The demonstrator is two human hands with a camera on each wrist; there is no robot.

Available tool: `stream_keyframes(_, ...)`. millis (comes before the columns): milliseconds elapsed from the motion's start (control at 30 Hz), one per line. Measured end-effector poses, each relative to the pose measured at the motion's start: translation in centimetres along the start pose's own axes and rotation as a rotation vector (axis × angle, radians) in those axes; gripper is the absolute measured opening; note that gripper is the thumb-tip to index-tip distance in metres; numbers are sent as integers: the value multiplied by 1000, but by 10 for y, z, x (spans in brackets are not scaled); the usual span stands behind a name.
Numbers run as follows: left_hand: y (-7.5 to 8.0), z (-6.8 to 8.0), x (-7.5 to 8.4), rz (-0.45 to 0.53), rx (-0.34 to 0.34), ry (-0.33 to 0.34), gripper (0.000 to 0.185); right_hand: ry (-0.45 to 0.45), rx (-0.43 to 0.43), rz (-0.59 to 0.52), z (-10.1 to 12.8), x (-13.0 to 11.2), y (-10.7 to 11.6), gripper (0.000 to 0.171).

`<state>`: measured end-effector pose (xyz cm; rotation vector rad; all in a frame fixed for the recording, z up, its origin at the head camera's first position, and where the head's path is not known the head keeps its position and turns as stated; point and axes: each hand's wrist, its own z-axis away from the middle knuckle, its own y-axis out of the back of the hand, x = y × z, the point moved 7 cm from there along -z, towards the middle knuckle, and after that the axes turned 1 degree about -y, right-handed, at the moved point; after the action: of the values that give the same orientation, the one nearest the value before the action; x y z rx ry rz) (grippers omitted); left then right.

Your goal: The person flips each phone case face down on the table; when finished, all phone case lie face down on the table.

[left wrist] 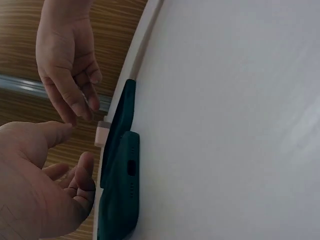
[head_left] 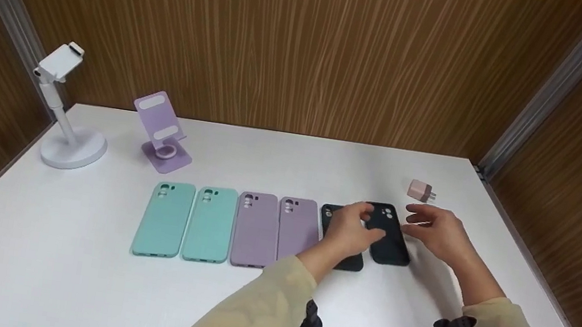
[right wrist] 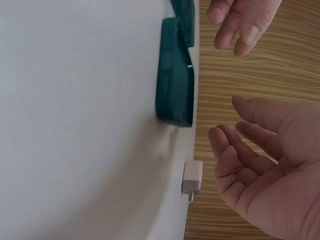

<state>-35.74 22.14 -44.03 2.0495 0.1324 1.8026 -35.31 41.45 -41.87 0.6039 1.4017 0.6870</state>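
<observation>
A person is sitting at a white surface [head_left: 50, 266] with wood walls all around it. Six phone cases are lying in a row on the surface. From the person's left, there are two mint green cases [head_left: 185, 221], then two light purple cases [head_left: 275, 230], then two black cases.

The left hand [head_left: 352, 233] is hanging over the black cases. It is covering most of the first black case [head_left: 350, 263], so only its ends are showing. The fingers are a little bent and loose, and they are not pinching anything. The left wrist view is showing the left hand [left wrist: 40, 185] up above the cases with its fingers spread apart.

The second black case [head_left: 390, 242] is lying just beside the first one, a bit crooked, with its camera holes at the far end. In the right wrist view it is looking dark green [right wrist: 175, 85] and lying flat.

The right hand [head_left: 439, 232] is floating just to the right of that case. Its fingers are open and relaxed, and it is holding nothing. I cannot tell if a fingertip is touching the case.

A small pink charger plug [head_left: 420, 191] is sitting on the surface a little behind the right hand. A purple phone stand [head_left: 160, 132] and a white phone holder [head_left: 70, 113] are standing at the far left, well apart from the hands.
</observation>
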Motion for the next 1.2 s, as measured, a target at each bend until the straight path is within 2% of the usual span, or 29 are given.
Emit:
stream_keyframes(200, -7, -3, -11, -38, 12, -24, 54, -39, -59, -33, -7, 14, -9, 58)
stream_keyframes(333, -9, -4, -14, -78, 8, -7, 56, -41, -67, -31, -11, 20, -16, 60)
stream_keyframes(433, -10, -5, -16, -127, -2, 3, 59, -41, -69, -38, -11, 25, -20, 62)
stream_keyframes(667, -14, -3, -18, -263, -28, -21, 63, -42, -109, -31, -12, 29, -27, 64)
stream_keyframes(800, -15, -2, -17, -288, -38, -21, 64, -39, -114, -16, -14, 30, -27, 62)
stream_keyframes(1200, -18, 2, -17, -329, -11, -21, 63, -47, -134, -23, -14, 34, -29, 60)
